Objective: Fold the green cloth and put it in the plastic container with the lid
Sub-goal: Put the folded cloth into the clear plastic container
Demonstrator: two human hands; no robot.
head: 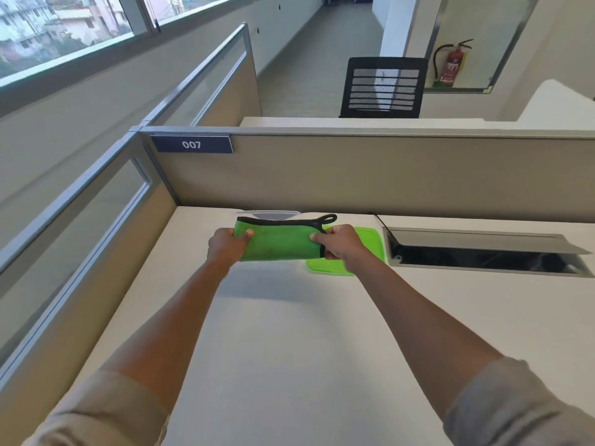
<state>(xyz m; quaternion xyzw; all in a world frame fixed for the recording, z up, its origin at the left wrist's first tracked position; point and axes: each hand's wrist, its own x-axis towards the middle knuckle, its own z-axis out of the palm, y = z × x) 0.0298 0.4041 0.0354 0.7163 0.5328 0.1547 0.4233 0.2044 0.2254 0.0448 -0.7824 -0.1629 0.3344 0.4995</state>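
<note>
The green cloth with black trim and a hanging loop is folded into a short band and held above the desk. My left hand grips its left end and my right hand grips its right end. Behind the cloth, the clear plastic container stands near the partition; only its rim shows. Flat on the desk lies the green lid, partly hidden under my right hand.
The white desk is bounded by beige partitions at the back and left. An open cable tray is set into the desk at the right. A black mesh chair stands beyond the partition.
</note>
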